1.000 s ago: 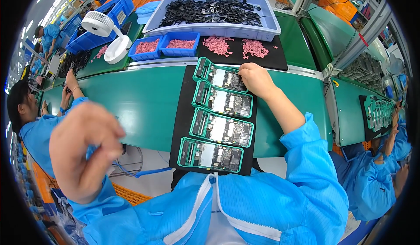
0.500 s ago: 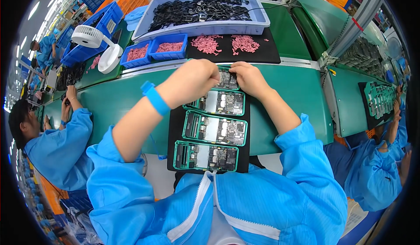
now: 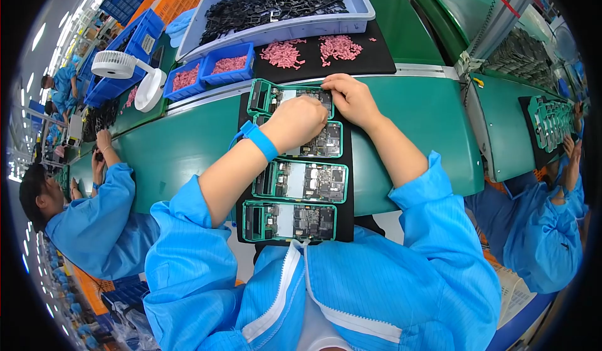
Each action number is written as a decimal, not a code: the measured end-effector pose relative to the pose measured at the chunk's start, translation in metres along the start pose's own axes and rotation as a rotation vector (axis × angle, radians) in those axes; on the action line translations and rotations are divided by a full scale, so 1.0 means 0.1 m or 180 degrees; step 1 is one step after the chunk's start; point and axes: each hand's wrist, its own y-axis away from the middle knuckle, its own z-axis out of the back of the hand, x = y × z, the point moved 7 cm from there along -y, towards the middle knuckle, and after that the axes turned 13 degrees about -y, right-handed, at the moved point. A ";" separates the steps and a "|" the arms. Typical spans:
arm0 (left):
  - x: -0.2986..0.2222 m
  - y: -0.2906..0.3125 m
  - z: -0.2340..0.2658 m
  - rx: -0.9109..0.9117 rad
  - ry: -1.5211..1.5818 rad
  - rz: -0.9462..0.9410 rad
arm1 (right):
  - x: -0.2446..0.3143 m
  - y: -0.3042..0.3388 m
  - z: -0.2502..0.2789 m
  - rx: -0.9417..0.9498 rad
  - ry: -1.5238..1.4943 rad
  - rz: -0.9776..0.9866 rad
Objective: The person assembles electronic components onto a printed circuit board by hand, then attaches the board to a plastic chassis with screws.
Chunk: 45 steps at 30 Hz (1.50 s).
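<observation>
Four green-framed phone assemblies with exposed circuit boards lie in a column on a black mat [image 3: 244, 182]. At its far end, my left hand [image 3: 296, 124], with a blue wrist strap, bends over the farthest phone assembly [image 3: 258, 97]. Its fingers are pinched together over the board, hiding their tips and anything between them. My right hand [image 3: 352, 102] grips that assembly's far right corner with curled fingers. Partly under my left hand is the second phone assembly [image 3: 327, 141]. Closer to me, the third phone assembly [image 3: 301, 180] and the nearest phone assembly [image 3: 295, 221] are uncovered.
Beyond the green worktop [image 3: 414, 125] stand two blue bins [image 3: 229, 78] of pink pieces. Loose pink piles [image 3: 340, 49] lie beside them. A large tub [image 3: 295, 34] holds black parts. A white fan [image 3: 150, 91] stands left. Co-workers in blue sit at both sides.
My left hand has moved nearer to me, from the far edge of the farthest assembly to over its board. My right hand stays at that assembly's right corner. The whole view has shifted slightly.
</observation>
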 end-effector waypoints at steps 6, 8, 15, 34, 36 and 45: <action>-0.07 0.02 -0.05 -0.0274 -0.0354 -0.0155 | -0.03 0.00 -0.01 -0.0046 -0.0025 0.0071; -0.09 0.04 -0.03 -0.0338 -0.0380 -0.0181 | -0.03 0.00 -0.01 -0.0030 0.0012 0.0102; -0.14 0.12 0.05 -0.0268 -0.0500 -0.0335 | -0.02 -0.01 0.01 -0.0101 -0.0068 0.0137; -0.15 0.93 1.54 -0.0155 0.0403 0.0622 | -0.59 -0.67 0.10 0.0291 0.1761 -0.1143; -0.13 1.09 1.89 -0.0265 0.0262 0.0880 | -0.67 -0.66 0.17 0.0287 0.1854 -0.1221; 0.35 0.29 1.92 -0.0571 0.0508 0.0346 | -0.39 -0.49 0.26 0.0519 0.1858 -0.0989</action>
